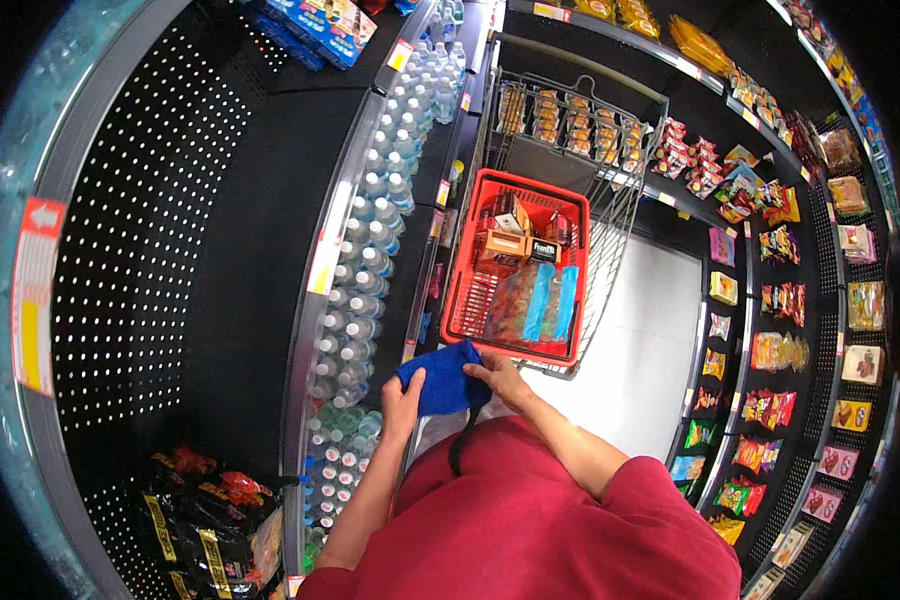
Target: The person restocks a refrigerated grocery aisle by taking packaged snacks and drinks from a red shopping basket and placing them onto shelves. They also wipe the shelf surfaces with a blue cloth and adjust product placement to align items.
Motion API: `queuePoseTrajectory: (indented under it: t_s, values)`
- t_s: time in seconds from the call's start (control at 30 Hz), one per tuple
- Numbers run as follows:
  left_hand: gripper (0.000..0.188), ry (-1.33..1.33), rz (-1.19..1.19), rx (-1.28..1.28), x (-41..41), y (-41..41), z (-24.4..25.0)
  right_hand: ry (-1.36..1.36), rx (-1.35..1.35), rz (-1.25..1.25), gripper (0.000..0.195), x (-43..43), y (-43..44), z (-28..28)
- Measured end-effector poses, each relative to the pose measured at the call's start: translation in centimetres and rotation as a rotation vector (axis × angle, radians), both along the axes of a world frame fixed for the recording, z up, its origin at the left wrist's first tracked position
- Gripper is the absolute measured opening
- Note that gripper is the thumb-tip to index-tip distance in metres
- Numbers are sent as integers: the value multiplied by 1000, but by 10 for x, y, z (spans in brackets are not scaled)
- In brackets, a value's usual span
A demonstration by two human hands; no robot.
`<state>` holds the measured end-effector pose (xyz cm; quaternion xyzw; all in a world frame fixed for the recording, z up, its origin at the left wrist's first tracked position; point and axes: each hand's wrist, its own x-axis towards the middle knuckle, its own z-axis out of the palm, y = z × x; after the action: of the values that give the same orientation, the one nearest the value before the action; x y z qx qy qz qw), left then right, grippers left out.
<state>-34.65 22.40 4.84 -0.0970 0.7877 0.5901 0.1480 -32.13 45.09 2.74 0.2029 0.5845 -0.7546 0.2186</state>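
A folded blue cloth is stretched between my two hands in front of my body. My left hand pinches its left edge, thumb on top. At the opposite side, my right hand grips the upper right part. Just beyond the cloth, a red plastic shopping basket rests in a metal shopping cart. Inside the basket lie several small cartons and clear plastic packs with blue strips. A black strap hangs below the cloth against my shirt.
Shelves with rows of water bottles line my left side. Black packaged goods sit low at the left. Snack bags and boxes fill racks on the right. White floor shows between cart and racks.
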Motion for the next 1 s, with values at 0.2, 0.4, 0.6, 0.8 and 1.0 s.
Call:
queuePoseTrajectory:
  t_s: [0.2,0.4,0.6,0.8,1.0]
  values:
    - [43,70,-70,-106,-76,32,11,104,86,-166,24,-45,15,11]
    - [63,174,-350,-480,-91,59,-27,126,629,-127,42,-51,55,-105]
    - [57,136,-573,-576,-59,70,-40,-13,704,-20,35,-41,104,-29]
    - [56,142,-634,-690,-51,81,-37,-128,1037,-50,39,-27,142,-8]
    - [50,134,-557,-643,-40,76,-42,-224,1184,302,55,-43,137,-30]
